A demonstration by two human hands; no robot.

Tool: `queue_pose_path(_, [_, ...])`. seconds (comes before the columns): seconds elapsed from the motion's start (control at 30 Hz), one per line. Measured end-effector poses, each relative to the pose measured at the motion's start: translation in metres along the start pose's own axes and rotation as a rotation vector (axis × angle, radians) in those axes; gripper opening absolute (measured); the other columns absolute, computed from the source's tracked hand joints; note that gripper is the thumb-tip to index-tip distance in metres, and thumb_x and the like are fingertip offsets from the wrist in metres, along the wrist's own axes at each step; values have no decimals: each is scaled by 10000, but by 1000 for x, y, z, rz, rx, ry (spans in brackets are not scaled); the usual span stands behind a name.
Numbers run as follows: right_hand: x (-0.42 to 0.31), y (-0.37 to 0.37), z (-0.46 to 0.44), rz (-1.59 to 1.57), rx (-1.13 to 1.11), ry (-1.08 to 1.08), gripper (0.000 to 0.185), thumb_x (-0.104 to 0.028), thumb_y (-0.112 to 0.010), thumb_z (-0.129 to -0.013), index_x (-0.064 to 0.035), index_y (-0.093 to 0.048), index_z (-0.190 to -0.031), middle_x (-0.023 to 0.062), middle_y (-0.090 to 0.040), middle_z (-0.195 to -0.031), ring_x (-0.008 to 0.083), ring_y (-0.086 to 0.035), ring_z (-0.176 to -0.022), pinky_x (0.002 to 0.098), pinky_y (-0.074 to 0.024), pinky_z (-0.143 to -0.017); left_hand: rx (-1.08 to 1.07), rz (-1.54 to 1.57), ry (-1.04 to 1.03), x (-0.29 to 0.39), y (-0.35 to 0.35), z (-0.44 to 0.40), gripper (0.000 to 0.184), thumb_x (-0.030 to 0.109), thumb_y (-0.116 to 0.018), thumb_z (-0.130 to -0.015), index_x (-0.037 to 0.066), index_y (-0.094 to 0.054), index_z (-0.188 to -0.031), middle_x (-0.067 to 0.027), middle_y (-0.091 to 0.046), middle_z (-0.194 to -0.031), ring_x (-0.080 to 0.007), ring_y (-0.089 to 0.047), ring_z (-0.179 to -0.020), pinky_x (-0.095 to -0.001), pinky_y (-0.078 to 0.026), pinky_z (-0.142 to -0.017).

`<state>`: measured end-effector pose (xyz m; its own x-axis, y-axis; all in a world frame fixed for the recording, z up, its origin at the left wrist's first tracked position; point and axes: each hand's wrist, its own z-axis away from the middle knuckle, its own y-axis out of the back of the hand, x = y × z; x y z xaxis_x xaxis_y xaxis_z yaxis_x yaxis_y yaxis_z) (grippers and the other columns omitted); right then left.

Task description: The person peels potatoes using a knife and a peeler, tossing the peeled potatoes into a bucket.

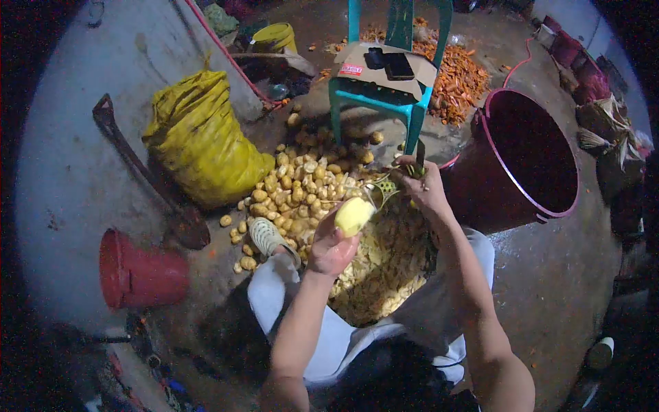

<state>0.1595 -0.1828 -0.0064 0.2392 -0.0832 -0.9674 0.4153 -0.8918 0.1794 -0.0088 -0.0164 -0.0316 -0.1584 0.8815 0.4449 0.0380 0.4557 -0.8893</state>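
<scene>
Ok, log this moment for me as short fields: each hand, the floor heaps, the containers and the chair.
Left hand: holds a peeled potato
Right hand: grips a peeler close to it; contact unclear
Potato heap: on the floor, beyond the left hand
Pale peelings: piled between the legs
Containers: yellow sack and red bucket at left, maroon bucket at right
Chair: cardboard on the seat
Orange scraps: behind the chair

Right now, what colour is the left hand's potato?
The potato is pale yellow, clearest in the head view.
</scene>
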Motion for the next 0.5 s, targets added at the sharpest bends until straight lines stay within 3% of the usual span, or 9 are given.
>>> queue_pose_path(0.03, [-1, 0, 1, 38, -19, 146, 287, 41, -585, -770, 26, -615, -1056, 48, -657, -863, 118, -604, -784, 265, -469, -721, 33, -2, 26, 1, 1, 0, 688, 116, -724, -755, -51, -405, -1341, -133, -483, -1355, -262, -446, -1268, -403, -269, -1109])
queue_pose_path(0.07, [-1, -2, 5, -7, -32, 225, 278, 31, -580, -779, 22, -615, -1055, 34, -649, -849, 102, -590, -768, 253, -465, -698, 28, 1, 24, 1, 3, -1, 688, 116, -724, -755, -51, -405, -1341, -133, -483, -1355, -262, -446, -1268, -403, -269, -1109])
queue_pose_path(0.13, [-16, -7, 13, -98, -69, 382, 259, 10, -572, -797, 13, -614, -1053, 6, -633, -822, 71, -562, -735, 231, -458, -651, 107, -601, -131, 7, -13, 2, 749, 247, -773, -726, 1, -426, -1343, -131, -471, -1371, -307, -435, -1279, -420, -322, -1097])
queue_pose_path(0.23, [-22, 5, 12, -117, -57, -47, 305, -24, -696, -775, 9, -630, -1071, 34, -684, -956, 102, -595, -936, 279, -469, -849, 44, -258, -98, 2, -9, 3, 684, 179, -748, -747, -14, -440, -1327, -145, -495, -1337, -306, -465, -1248, -421, -335, -1086])
queue_pose_path(0.3, [-11, 4, 7, -59, -39, -40, 304, -14, -695, -765, 10, -636, -1062, 36, -686, -960, 108, -599, -937, 279, -468, -854, 31, 44, 3, 3, -5, 3, 639, 100, -722, -765, -26, -434, -1322, -135, -532, -1288, -281, -503, -1208, -406, -344, -1073])
queue_pose_path(0.33, [-8, 4, 4, 1, -22, -36, 303, -5, -693, -755, 12, -642, -1054, 38, -688, -965, 113, -604, -939, 280, -466, -860, 24, 42, 3, 6, -8, 1, 639, 100, -722, -765, -26, -434, -1322, -135, -532, -1288, -281, -503, -1208, -406, -344, -1073])
queue_pose_path(0.37, [-4, 3, 5, 62, -62, 207, 298, -5, -701, -747, 9, -650, -1040, 53, -691, -978, 130, -617, -944, 289, -468, -869, 41, -110, -13, 7, -11, 0, 670, 158, -753, -741, -7, -451, -1317, -137, -516, -1312, -294, -485, -1230, -426, -339, -1082])
queue_pose_path(0.4, [-30, -3, 15, 31, -94, 296, 319, 21, -681, -732, 14, -643, -1049, 81, -694, -985, 154, -635, -935, 297, -471, -878, 62, -260, -28, 8, -14, 0, 702, 215, -783, -717, 12, -469, -1312, -139, -500, -1337, -306, -467, -1252, -446, -335, -1091])
queue_pose_path(0.5, [-19, 2, 16, -18, -67, 126, 354, 53, -641, -695, 28, -636, -1048, 99, -697, -974, 152, -642, -917, 300, -478, -871, 71, -335, -137, 2, -16, 3, 681, 197, -763, -753, 4, -445, -1323, -126, -516, -1312, -272, -484, -1229, -405, -349, -1074])
